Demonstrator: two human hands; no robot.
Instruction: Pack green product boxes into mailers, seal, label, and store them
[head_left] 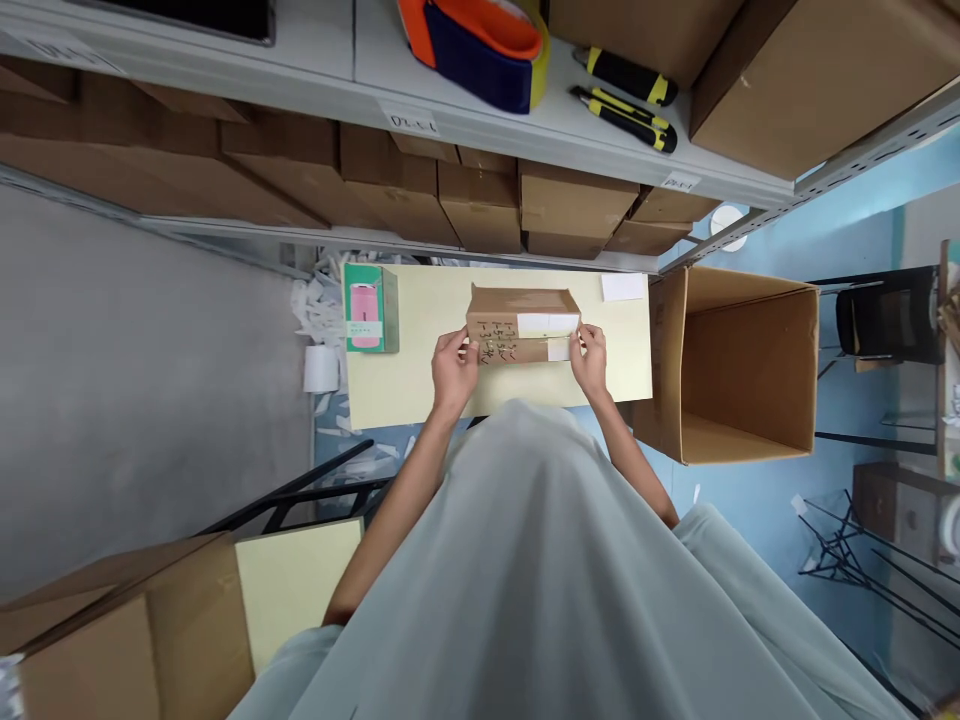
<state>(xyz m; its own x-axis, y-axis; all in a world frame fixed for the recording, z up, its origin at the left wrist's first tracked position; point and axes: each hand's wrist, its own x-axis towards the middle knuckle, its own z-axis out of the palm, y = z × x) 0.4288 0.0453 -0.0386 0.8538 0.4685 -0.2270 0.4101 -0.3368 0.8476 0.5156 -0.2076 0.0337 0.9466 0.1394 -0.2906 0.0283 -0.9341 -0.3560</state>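
A small brown cardboard box (pixel 499 328) with handwriting and white labels on its side is over the pale yellow table (pixel 420 390). My left hand (pixel 454 368) grips its left end, with the thumb and fingers closed on the corner. At the opposite end my right hand (pixel 589 358) holds the right corner in the same way. Whether the box rests on the table or is lifted a little, I cannot tell. To the left stands a green box (pixel 390 310) with a pink item pictured on it. A white slip of paper (pixel 622 287) lies at the back right of the table.
A large open carton (pixel 742 365) stands against the table's right end. Above, a grey shelf (pixel 360 95) carries a tape dispenser (pixel 480 55) and two utility knives (pixel 626 95). Brown boxes (pixel 480 205) line the lower shelf. Another open carton (pixel 195 620) is at lower left.
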